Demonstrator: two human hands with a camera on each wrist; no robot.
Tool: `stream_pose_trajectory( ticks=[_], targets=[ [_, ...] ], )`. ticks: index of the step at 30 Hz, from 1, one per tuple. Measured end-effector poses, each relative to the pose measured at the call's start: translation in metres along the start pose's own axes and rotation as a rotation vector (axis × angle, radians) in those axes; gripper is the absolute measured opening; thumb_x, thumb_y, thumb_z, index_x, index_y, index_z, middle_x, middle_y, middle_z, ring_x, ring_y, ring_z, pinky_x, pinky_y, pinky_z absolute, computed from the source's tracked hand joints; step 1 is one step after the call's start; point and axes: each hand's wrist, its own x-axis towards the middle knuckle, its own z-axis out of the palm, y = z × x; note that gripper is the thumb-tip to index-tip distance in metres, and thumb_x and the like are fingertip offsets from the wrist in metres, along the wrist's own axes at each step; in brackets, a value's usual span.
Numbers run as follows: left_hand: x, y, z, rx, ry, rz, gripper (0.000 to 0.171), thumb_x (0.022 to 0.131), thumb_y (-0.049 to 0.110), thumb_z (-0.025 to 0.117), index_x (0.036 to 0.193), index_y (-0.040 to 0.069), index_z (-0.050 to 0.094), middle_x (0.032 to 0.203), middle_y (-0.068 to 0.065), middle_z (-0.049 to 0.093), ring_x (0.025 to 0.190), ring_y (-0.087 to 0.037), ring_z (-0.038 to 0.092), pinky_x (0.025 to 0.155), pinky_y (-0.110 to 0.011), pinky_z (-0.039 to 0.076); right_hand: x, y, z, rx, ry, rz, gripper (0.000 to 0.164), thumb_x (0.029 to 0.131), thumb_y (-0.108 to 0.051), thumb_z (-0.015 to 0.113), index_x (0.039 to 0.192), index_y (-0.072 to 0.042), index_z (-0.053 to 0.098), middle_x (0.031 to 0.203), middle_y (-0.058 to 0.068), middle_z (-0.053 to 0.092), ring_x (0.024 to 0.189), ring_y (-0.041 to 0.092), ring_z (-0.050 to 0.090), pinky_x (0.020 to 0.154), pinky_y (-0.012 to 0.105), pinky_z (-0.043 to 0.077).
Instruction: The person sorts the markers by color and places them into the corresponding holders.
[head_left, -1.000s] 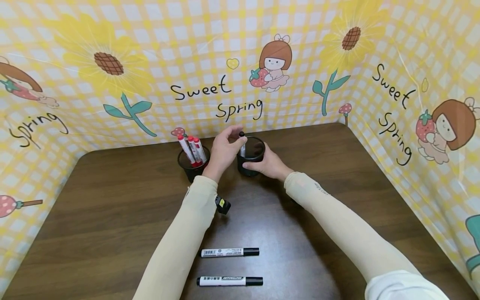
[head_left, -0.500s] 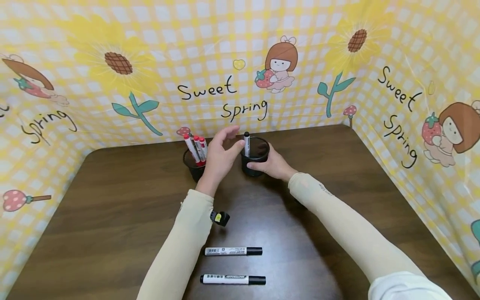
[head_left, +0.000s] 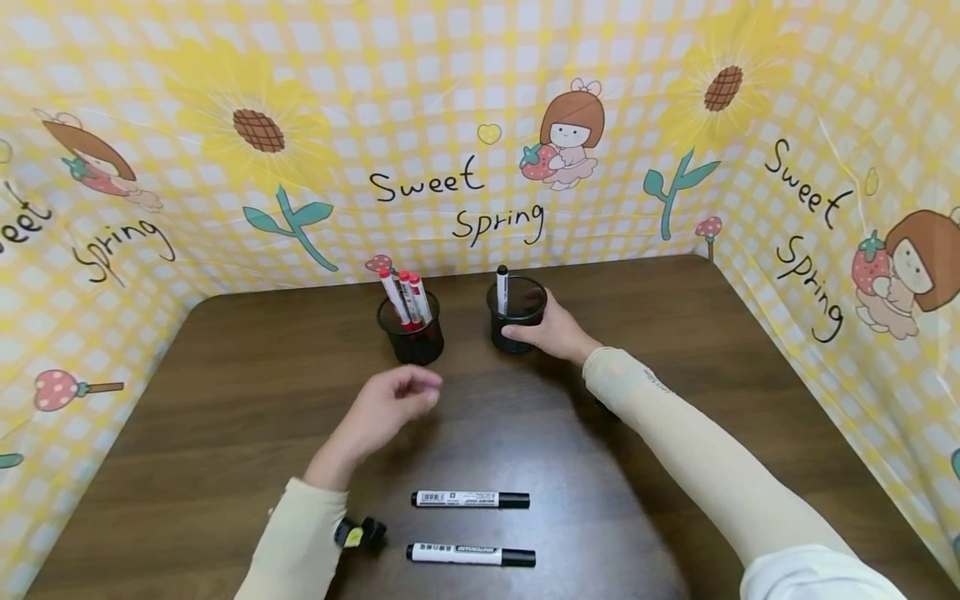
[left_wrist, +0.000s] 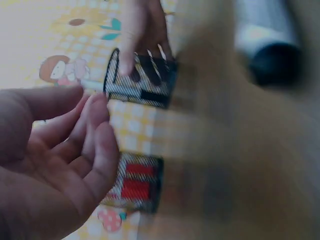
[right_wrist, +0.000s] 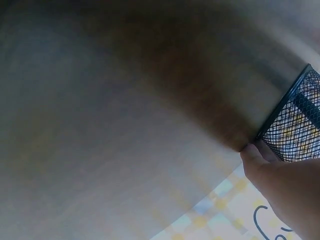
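Observation:
In the head view my right hand (head_left: 558,333) grips the right black mesh pen holder (head_left: 504,340), thumb across its front. One black-capped whiteboard marker (head_left: 502,290) stands upright inside, against its left side. My left hand (head_left: 384,410) hovers over the table, below the other pen holder, its fingers loosely bent with nothing between them; the left wrist view shows this hand (left_wrist: 65,150) bare too. Nearest to it lie two black-capped whiteboard markers, the upper marker (head_left: 456,499) and the lower marker (head_left: 453,554), parallel, caps to the right.
A second black mesh pen holder (head_left: 420,346) stands to the left of the gripped one and contains several red-capped markers (head_left: 405,302). Behind the brown wooden table (head_left: 225,400), a yellow checked cloth (head_left: 420,100) hangs along the back and sides.
My left hand has let go of the marker in the right pen holder and drawn back toward the front left. My right hand keeps its grip on the holder.

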Motion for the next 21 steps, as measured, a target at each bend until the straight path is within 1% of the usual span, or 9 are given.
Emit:
stream_pose_trajectory(
  ticks=[3,5,7,8,10,15,18,21],
  targets=[
    [-0.025,-0.014,-0.005,0.056,-0.142,-0.013,0.022,0.097,0.012,0.069,0.117,0.002,0.070,0.099,-0.005,0.068,0.089,-0.022,0.062,0.076,-0.034,0.053,0.000,0.000,0.000,-0.004,0.001,-0.008,0.100,0.085,-0.044,0.081,0.156,-0.003,0.024,0.148,0.016,0.044,0.136,0.034,0.043,0.110,0.050,0.035],
    [-0.039,-0.022,-0.006,0.059,-0.240,-0.003,0.023,0.095,0.010,0.070,0.117,0.001,0.069,0.100,-0.005,0.069,0.090,-0.023,0.063,0.076,-0.032,0.053,0.000,0.000,0.000,-0.006,0.004,-0.013,0.100,0.085,-0.044,0.081,0.156,-0.003,0.024,0.148,0.016,0.045,0.136,0.034,0.043,0.110,0.050,0.035],
    [-0.050,-0.029,-0.004,0.070,-0.308,0.025,0.026,0.094,0.011,0.072,0.118,0.001,0.069,0.103,-0.005,0.069,0.094,-0.022,0.063,0.079,-0.028,0.052,0.000,0.000,0.000,-0.010,0.008,-0.014,0.100,0.085,-0.044,0.081,0.156,-0.004,0.024,0.148,0.015,0.045,0.136,0.034,0.044,0.110,0.050,0.035],
    [-0.054,-0.031,-0.003,0.075,-0.328,0.035,0.027,0.093,0.011,0.073,0.119,0.003,0.069,0.104,-0.005,0.069,0.095,-0.021,0.062,0.080,-0.027,0.052,0.000,0.000,0.000,-0.015,0.010,-0.014,0.100,0.085,-0.044,0.081,0.156,-0.004,0.024,0.148,0.015,0.045,0.136,0.034,0.043,0.110,0.050,0.035],
    [-0.061,-0.035,0.000,0.089,-0.338,0.062,0.029,0.091,0.012,0.075,0.119,0.006,0.070,0.106,-0.002,0.068,0.096,-0.019,0.061,0.081,-0.027,0.050,0.000,0.000,0.000,-0.022,0.009,-0.013,0.100,0.085,-0.045,0.081,0.156,-0.003,0.024,0.148,0.016,0.044,0.136,0.034,0.043,0.110,0.050,0.035],
    [-0.070,-0.042,0.007,0.115,-0.304,0.119,0.029,0.088,0.011,0.078,0.116,0.010,0.071,0.101,0.001,0.062,0.093,-0.017,0.057,0.080,-0.028,0.049,0.000,0.000,0.001,-0.025,0.018,-0.002,0.099,0.085,-0.046,0.081,0.155,-0.005,0.025,0.146,0.016,0.046,0.135,0.033,0.044,0.109,0.050,0.036],
    [-0.072,-0.045,0.011,0.141,-0.281,0.140,0.028,0.086,0.009,0.080,0.112,0.013,0.072,0.097,0.003,0.060,0.090,-0.015,0.056,0.079,-0.027,0.049,0.000,0.000,0.001,-0.024,0.022,0.004,0.099,0.085,-0.046,0.081,0.155,-0.006,0.025,0.145,0.015,0.047,0.134,0.033,0.045,0.109,0.049,0.037],
    [-0.074,-0.047,0.015,0.188,-0.255,0.142,0.025,0.085,0.009,0.080,0.108,0.016,0.072,0.094,0.007,0.059,0.088,-0.012,0.056,0.077,-0.027,0.048,-0.001,0.000,0.002,-0.021,0.019,0.003,0.100,0.084,-0.046,0.081,0.156,-0.005,0.024,0.146,0.016,0.046,0.135,0.034,0.044,0.109,0.049,0.036]
  ],
)
